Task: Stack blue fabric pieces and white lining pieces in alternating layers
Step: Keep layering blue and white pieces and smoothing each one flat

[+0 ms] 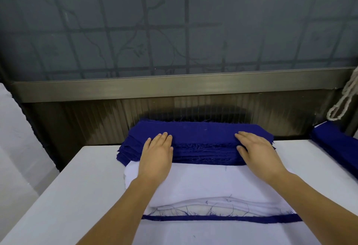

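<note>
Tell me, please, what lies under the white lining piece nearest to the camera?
Under the white lining piece, a blue fabric strip shows along its near edge, with more white below. How far the blue reaches underneath, and how many layers lie there, is covered.

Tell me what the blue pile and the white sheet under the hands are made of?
The blue pile looks like woven cloth, matte: loose threads fray from its cut edges. The white sheet seems a thinner, smoother fabric, perhaps lining; it wrinkles softly near its front edge. Both the left hand and right hand rest flat on the pile.
</note>
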`<state>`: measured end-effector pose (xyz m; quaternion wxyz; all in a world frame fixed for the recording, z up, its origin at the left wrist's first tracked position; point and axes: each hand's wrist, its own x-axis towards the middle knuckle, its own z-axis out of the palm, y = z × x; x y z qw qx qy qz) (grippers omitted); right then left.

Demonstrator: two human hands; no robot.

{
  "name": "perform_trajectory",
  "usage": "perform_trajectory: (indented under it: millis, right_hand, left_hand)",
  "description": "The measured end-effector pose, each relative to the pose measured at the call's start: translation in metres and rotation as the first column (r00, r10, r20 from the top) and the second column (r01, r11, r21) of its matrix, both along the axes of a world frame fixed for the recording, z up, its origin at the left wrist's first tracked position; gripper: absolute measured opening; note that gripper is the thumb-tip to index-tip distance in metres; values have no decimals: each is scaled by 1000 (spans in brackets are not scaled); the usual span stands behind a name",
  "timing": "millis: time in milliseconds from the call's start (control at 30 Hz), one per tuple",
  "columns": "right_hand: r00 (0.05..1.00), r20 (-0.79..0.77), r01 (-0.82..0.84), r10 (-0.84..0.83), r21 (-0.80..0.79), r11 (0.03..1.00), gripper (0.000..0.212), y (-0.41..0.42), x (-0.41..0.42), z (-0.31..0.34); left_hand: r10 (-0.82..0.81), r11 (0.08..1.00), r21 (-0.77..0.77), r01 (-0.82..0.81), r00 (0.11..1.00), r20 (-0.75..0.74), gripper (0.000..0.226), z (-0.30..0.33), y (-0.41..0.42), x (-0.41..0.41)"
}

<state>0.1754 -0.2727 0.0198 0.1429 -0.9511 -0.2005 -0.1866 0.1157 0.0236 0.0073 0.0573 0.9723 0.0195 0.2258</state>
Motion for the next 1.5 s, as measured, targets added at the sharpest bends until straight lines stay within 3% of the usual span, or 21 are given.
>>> perform_trajectory:
  millis: [233,367,567,767,933,1200,1367,1500]
  right_hand:
    - [964,265,10,5,-55,998,21,-1,0,1]
    - [949,314,21,-10,-33,999,16,0,0,2]
    - [964,261,43,-52,38,998,10,3,1,6]
    - [983,182,13,-35,121,993,12,-1,0,5]
    - [978,203,-48,39,37,998,13,-10,-6,6]
    - [992,124,-7,-12,146,989,10,-7,-5,6]
    - [992,108,-79,63,149,986,12,-14,-7,6]
    - [994,101,-45,28,169,985,13,-13,-10,9]
  left_hand:
    - [-15,995,103,-2,987,162,25,15,-4,-4]
    - [-24,992,126,2,984,177,22,17,-6,-5]
    - [13,996,82,-27,985,174,17,23,-9,-7]
    - [-24,994,-97,42,984,178,27,21,-7,-7]
    - [-115,992,-26,120,982,149,23,18,0,-11]
    - [-20,998,-56,29,988,154,15,26,0,-15]
    - [-63,995,-73,75,986,157,19,21,2,-17]
    - [-67,996,-57,76,988,141,22,22,2,-19]
